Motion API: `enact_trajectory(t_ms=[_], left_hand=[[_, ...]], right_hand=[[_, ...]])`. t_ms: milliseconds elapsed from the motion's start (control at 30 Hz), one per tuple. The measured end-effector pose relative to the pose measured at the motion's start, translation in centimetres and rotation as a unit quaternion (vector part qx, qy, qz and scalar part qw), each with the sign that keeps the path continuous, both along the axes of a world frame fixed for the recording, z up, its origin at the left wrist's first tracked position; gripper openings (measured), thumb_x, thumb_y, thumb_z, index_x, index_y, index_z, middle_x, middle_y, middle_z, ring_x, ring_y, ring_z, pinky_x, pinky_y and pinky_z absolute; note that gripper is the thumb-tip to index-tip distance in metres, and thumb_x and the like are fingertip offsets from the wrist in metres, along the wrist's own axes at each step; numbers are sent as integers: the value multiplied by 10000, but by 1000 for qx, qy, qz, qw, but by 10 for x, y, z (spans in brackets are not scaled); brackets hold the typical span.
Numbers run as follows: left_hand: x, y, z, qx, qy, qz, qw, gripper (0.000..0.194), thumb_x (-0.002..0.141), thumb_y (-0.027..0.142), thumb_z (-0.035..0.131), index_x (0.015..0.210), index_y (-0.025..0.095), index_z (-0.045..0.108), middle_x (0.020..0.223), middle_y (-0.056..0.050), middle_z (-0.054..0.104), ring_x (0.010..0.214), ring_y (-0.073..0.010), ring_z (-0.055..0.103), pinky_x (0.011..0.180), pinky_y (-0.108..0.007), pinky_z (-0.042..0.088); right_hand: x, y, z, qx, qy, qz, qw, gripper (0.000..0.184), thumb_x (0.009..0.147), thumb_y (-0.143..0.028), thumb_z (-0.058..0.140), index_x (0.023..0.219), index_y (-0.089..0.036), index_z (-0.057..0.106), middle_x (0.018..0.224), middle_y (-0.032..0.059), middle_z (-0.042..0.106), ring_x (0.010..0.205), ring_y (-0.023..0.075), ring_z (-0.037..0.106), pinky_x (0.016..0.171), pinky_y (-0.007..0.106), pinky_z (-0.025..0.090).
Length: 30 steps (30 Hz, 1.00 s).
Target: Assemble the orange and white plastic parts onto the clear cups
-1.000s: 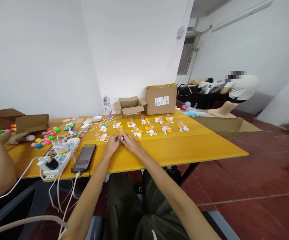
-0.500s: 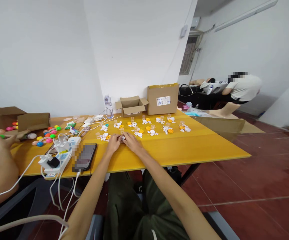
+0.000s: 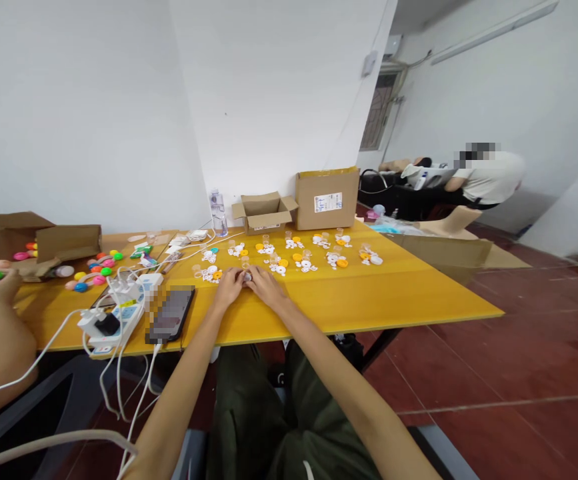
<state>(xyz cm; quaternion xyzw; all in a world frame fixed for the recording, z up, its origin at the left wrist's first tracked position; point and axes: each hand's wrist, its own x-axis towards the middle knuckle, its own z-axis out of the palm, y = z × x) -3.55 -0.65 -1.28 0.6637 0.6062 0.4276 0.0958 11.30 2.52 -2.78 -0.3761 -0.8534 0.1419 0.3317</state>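
Note:
My left hand [image 3: 229,287] and my right hand [image 3: 266,285] meet low over the yellow table [image 3: 349,300]. Between their fingertips is a small whitish part [image 3: 247,277], pinched from both sides; its exact kind is too small to make out. Just behind my fingers a clear plastic cup [image 3: 245,263] stands on the table. Several little piles of white gear-like pieces [image 3: 279,267] spread beyond, mixed with orange discs [image 3: 297,257] and more clear cups. One pile next to my left hand has an orange disc [image 3: 217,274] in it.
A phone [image 3: 171,315] and a loaded power strip [image 3: 136,310] with white cables lie left. Behind stand a water bottle [image 3: 218,212], an open carton [image 3: 265,215] and a closed carton [image 3: 327,200]. A co-worker's arm [image 3: 3,327] handles colourful balls [image 3: 101,272] far left; another person [image 3: 491,175] sits right.
My hands stay in nearly the same place, fingers shifting slightly around the small part. At far left, the co-worker's hand has moved a little, a green ball now showing at it.

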Motion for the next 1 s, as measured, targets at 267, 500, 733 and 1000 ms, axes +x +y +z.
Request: enact_trajectory(t_ms=[267,500,733,1000], left_hand=[[0,2,-2,-6,16,-2,1000,191,905,275,560,860,203,731,903,-81,743,989,-253,668,945,-386,520],[2,0,0,9,1,-1,1000,163,907,267,561,884,207,711,922,-72,718,994,-240,662,947,-369,518],[5,-8,5,43,44,-26,998,156,912,267,565,993,221,691,1032,-74,699,1077,-236,633,991,-369,488],[10,-14,8,84,157,-70,982,202,927,221,543,1078,254,673,1109,-67,702,1127,-258,589,965,-398,462]], right_hand=[[21,4,-3,67,42,-35,996,152,954,-220,526,1081,-248,603,1082,92,648,1037,237,619,914,369,508],[39,3,-6,94,-8,-62,994,118,943,-231,547,1009,-236,645,1092,112,644,1080,265,576,936,402,496],[31,0,-1,71,-74,-63,993,143,933,-181,561,955,-251,683,1047,119,667,1066,282,589,907,404,491],[33,-4,3,36,-21,-85,996,208,971,-206,511,1045,-261,697,1056,100,708,985,251,652,838,342,499]])
